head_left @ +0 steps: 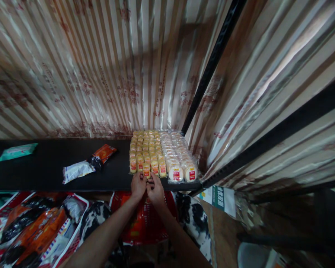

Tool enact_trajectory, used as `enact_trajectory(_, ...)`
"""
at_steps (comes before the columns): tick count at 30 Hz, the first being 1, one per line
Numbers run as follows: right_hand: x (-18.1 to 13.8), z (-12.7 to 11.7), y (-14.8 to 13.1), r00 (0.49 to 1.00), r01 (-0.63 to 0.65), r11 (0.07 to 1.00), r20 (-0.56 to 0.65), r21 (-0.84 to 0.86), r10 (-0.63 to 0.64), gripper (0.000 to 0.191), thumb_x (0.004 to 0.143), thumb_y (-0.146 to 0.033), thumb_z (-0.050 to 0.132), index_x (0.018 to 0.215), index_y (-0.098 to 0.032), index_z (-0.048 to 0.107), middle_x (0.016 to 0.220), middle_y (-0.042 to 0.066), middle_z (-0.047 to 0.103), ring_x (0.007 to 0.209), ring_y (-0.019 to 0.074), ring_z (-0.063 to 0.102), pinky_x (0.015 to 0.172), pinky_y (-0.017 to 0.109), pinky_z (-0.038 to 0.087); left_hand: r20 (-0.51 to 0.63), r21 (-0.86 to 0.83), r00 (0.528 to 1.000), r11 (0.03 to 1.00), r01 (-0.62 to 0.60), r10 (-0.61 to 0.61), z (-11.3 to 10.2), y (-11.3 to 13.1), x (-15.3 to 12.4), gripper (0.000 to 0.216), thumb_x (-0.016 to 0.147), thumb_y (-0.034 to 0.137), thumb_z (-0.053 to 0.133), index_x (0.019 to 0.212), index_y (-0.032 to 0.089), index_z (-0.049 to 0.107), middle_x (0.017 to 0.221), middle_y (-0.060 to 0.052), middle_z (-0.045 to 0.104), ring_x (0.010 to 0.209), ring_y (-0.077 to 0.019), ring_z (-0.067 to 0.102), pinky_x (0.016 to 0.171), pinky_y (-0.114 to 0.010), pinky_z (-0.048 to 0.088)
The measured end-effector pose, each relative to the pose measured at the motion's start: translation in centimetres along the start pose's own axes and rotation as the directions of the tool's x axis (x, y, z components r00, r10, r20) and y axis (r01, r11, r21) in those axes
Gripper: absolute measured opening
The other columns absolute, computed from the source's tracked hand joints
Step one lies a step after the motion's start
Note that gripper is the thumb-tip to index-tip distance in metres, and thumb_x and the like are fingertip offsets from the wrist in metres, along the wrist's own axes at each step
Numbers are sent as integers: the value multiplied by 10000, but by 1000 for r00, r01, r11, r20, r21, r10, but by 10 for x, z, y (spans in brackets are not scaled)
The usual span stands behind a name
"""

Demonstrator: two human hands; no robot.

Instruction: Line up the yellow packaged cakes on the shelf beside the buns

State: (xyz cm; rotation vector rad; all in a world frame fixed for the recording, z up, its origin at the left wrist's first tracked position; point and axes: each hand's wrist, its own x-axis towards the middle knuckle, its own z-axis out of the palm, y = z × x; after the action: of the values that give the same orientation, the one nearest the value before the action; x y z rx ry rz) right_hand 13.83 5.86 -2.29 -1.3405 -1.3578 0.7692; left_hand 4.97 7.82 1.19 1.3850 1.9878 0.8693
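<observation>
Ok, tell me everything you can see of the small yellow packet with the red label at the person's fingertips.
The small yellow packet with a red label looks rounded and plastic-wrapped; its print is too small to read. Roughly upright, it is just ahead of matching yellow packets, near the front of the black shelf. Fingertips of the bare left hand and bare right hand meet at its lower end, hiding its base.

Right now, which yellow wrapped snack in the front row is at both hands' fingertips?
The middle snack, third from left: the left hand and right hand are at its near edge, and it juts beyond its neighbours.
</observation>
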Motion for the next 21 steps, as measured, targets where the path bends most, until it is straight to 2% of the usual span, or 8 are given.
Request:
enact_trajectory(8, -2, -1, 3, 999, 28, 1000, -16, 2, -28, 487, 680, -155, 474, 1151, -163, 600, 1204, 145, 527, 894, 189, 616, 687, 290, 570, 28, 40, 999, 998, 44, -45, -6, 10, -2, 172, 806, 174, 535, 966, 158, 595, 940, -53, 632, 875, -149, 586, 771, -227, 405)
enact_trajectory(18, 0, -6, 0, 998, 45, 999, -36, -27, -46, 471, 695, -148, 472, 1149, -185, 594, 1148, 128, 533, 909, 186, 592, 639, 267, 564, 41, 73, 999, 997, 29, -32, -6, 13, -1, 164, 810, 185, 526, 957, 165, 594, 939, -54, 631, 861, -154, 588, 736, -231, 404)
enact_trajectory(21, 2, -8, 1, 999, 44, 997, -28, -58, -46, 465, 705, -158, 462, 1153, -160, 587, 1136, 139, 525, 909, 184, 587, 631, 256, 564, 49, 62, 998, 997, 37, -40, -5, 14, -1, 200, 816, 198, 520, 1007, 173, 573, 908, -38, 635, 839, -153, 595, 715, -231, 402)
